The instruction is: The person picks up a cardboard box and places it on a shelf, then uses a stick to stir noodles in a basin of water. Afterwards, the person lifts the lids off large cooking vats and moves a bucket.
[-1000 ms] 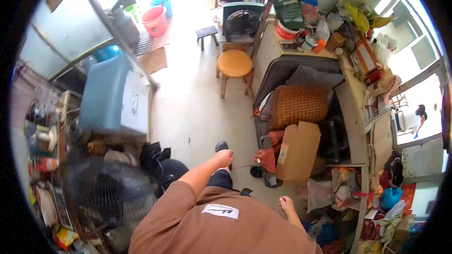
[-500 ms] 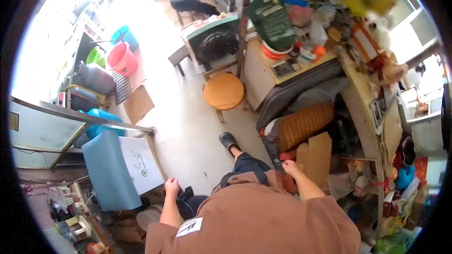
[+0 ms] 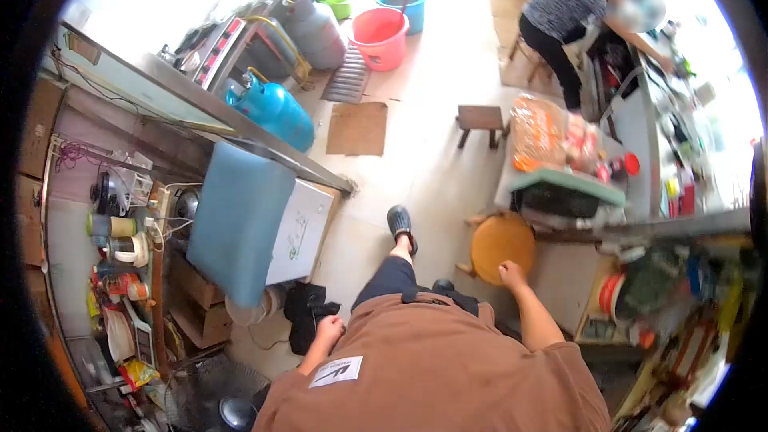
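Nearby, on the pale tiled floor, stood a round orange-yellow stool and a crumpled black bundle, with a loosely curled right hand near the former and a similarly curled left hand near the latter, any hold indiscernible to me.

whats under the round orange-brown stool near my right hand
Under the round orange-brown stool, two pale wooden leg ends show past the seat's left edge, by light floor tiles. The seat hides whatever else is beneath.

Brown short-sleeved shirt, white patch (dark-marked, partly blurred), dark shorts, dark clog
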Tool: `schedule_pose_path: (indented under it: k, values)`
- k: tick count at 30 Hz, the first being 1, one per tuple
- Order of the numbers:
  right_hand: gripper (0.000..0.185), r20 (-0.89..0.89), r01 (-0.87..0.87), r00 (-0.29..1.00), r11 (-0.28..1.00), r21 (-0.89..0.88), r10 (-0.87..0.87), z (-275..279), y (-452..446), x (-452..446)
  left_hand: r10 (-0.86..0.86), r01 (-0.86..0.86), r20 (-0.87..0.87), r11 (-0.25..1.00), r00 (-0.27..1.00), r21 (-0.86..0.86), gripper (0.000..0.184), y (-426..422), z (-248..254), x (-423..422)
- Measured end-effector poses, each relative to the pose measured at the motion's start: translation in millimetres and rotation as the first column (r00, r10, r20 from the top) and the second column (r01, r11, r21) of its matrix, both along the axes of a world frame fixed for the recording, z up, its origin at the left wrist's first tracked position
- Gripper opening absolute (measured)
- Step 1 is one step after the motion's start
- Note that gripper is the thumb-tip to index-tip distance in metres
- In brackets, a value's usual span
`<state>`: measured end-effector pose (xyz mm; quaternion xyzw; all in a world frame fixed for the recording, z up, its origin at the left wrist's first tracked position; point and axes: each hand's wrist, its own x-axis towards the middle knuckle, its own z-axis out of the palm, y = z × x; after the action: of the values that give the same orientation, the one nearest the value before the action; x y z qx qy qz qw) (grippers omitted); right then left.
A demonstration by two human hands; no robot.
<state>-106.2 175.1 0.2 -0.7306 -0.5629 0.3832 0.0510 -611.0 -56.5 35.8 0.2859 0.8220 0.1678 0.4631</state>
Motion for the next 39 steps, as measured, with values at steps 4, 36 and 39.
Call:
schedule_pose_path:
  k: [4, 36, 39]
  values:
    - [0.023, -0.142, -0.040, 0.989, 0.999, -0.030, 0.035, -14.9, 92.2, -45.6, -0.399, 0.398, 0.020, 0.907, 0.917, -0.135, 0.035, 21.5, -147.5, -50.4]
    - [0.018, -0.395, 0.410, 0.813, 0.902, -0.133, -0.428, 31.4, 985.1, -3.4, -0.125, 0.125, 0.002, 0.991, 0.992, -0.049, 0.028, 1122.8, -57.0, -45.5]
    - [0.018, -0.320, 0.377, 0.850, 0.908, -0.185, -0.418, 11.7, 1055.1, 16.3, -0.083, 0.085, 0.022, 0.993, 0.996, -0.082, 0.026, 1222.8, -78.1, -34.9]
